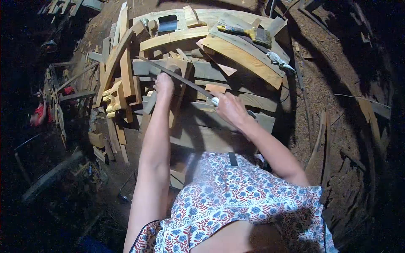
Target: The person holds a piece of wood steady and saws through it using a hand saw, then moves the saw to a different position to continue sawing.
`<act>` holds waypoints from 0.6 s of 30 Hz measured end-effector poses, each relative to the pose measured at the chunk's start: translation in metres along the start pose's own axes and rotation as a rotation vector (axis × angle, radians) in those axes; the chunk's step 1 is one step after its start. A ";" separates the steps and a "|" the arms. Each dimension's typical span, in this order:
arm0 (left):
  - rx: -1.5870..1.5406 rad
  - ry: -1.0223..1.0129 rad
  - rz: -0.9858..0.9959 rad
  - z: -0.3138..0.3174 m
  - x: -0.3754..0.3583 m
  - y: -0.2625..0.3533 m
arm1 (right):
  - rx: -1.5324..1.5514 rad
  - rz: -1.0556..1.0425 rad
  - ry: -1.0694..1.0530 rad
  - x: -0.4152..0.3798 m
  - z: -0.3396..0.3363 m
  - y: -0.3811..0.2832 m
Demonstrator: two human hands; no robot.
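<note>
My right hand (231,109) is closed around the pale handle of a long, narrow metal file (181,79). Its bar runs up and left, passing just above my left hand. My left hand (163,84) is closed at a small wooden piece (150,102), whose grip point is partly hidden by the fingers. Both hands are over a slatted wooden bench (202,133). Close to the right hand's fingers lies a small orange-brown wood block (215,88). An upright-lying board (180,95) stretches alongside my left hand.
Curved wooden pieces (244,57) lie at the bench's far side, with a yellow-handled paintbrush (249,33) on top. A crumpled silvery tube (280,61) is at the right edge. Long planks (125,67) lean at the left. Wood scraps (99,141) cover the ground there.
</note>
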State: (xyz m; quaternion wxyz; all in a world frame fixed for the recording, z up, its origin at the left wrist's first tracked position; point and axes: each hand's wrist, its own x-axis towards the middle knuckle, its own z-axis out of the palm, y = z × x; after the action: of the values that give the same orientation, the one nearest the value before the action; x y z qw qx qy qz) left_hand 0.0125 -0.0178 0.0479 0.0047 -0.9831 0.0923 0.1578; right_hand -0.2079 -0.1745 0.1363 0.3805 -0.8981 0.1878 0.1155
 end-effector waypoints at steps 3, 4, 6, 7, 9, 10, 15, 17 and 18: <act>-0.009 -0.056 -0.006 -0.008 0.009 0.001 | 0.080 -0.023 0.048 0.023 0.023 -0.001; -0.015 -0.063 0.011 -0.003 0.016 -0.003 | 0.082 -0.026 0.056 0.021 0.013 -0.004; -0.024 -0.094 0.036 0.007 0.020 -0.011 | 0.057 0.054 -0.120 0.008 -0.006 -0.004; -0.043 -0.100 0.041 0.008 0.024 -0.013 | 0.028 0.015 -0.060 0.001 -0.002 0.006; -0.056 -0.090 0.062 0.011 0.021 -0.015 | 0.013 0.009 -0.041 -0.004 -0.003 0.002; -0.069 -0.070 0.083 0.009 0.019 -0.015 | -0.004 -0.004 -0.016 -0.003 -0.003 0.000; -0.024 -0.035 0.013 -0.002 0.004 -0.002 | 0.087 -0.007 -0.055 0.047 0.021 -0.010; 0.020 -0.047 -0.010 -0.007 0.007 0.000 | 0.102 -0.011 -0.073 0.057 0.026 -0.018; 0.007 -0.035 -0.012 -0.008 0.010 0.001 | 0.106 -0.011 -0.066 0.055 0.023 -0.020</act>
State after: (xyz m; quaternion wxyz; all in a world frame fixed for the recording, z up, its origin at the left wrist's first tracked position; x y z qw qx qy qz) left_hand 0.0241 -0.0207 0.0525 0.0105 -0.9808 0.0867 0.1745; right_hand -0.1515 -0.1585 0.1141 0.4340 -0.8735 0.1760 0.1329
